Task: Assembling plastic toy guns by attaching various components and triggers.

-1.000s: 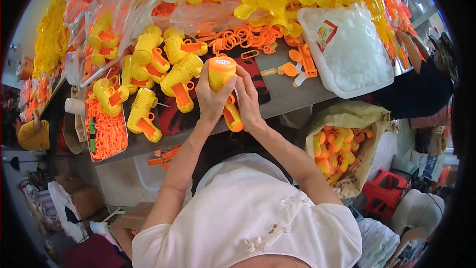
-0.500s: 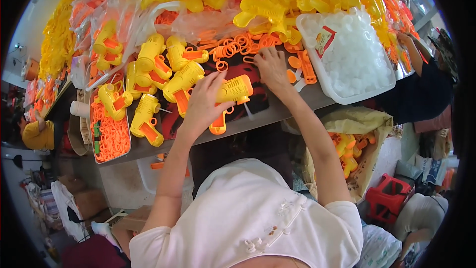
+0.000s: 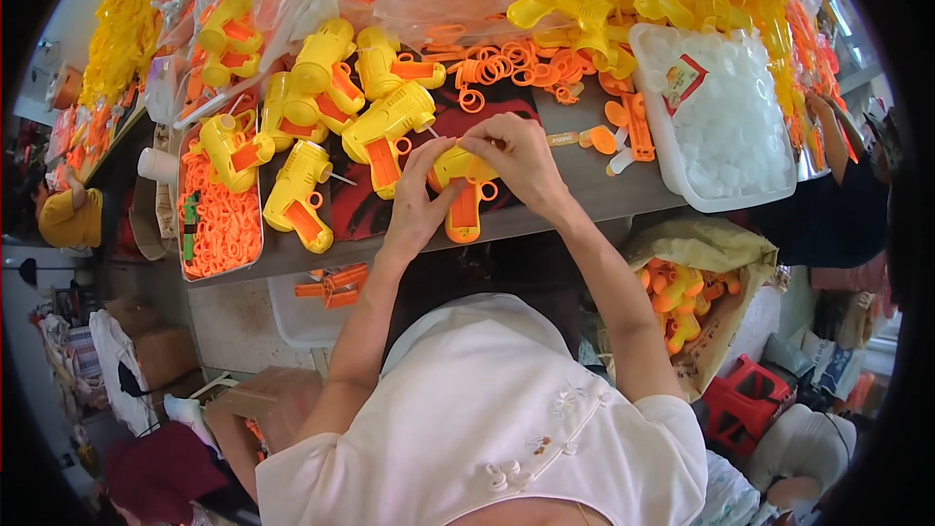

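While 2 hands [image 3: 417,209] [image 3: 524,166] on toy gun [image 3: 454,170], red label [image 3: 685,85] on tub [image 3: 726,204].

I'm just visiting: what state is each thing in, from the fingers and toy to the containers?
Left fingers: bent, holding the toy
Right fingers: bent at the toy's upper part
Yellow-orange toy: held, handle toward the person
White tub: open, heaped with whitish pieces
Tray: open, filled with orange parts
Sack: open, toys inside

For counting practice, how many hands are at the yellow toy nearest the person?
2: left hand at the left of the yellow toy; right hand at its upper right.
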Available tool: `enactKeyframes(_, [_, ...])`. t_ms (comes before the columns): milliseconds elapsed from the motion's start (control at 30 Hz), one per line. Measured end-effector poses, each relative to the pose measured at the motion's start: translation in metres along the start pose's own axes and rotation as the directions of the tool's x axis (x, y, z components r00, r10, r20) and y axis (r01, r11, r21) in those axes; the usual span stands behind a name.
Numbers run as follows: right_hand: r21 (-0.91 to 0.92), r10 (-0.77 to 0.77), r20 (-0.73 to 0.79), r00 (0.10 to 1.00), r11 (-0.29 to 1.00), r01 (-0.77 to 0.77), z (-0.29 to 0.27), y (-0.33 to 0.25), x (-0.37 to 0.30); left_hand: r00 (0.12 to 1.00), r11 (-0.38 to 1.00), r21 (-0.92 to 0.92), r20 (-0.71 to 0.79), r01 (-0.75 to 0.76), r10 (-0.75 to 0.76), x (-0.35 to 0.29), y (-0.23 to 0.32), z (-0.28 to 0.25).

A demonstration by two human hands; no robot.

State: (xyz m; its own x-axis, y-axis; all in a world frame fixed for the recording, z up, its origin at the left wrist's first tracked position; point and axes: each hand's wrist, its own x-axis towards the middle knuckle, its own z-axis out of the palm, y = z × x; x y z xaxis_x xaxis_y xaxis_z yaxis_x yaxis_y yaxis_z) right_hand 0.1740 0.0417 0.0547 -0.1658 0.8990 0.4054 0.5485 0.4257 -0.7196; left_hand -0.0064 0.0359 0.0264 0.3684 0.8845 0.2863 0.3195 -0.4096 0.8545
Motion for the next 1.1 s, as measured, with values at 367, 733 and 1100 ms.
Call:
enactKeyframes(367, [-0.091,0.040,-0.072,0.997,0.995,-0.047,0.005,-0.010,-0.001,0.998,0.995,-0.099,-0.061,-0.024,0.018,-0.003,-0.007,0.006])
enactKeyframes(733, [-0.231,0.080,-0.152,0.985,0.966,-0.114,0.016,-0.012,-0.014,0.957,0.918,-0.352,-0.149,0.183,-0.248,-0.003,-0.013,0.019])
enactKeyframes(1100, [-0.387,0.191,0.174,0.966,0.915,-0.111,-0.081,0.075,-0.015,0.956,0.973,-0.230,-0.277,0.029,-0.094,-0.006,-0.015,0.027])
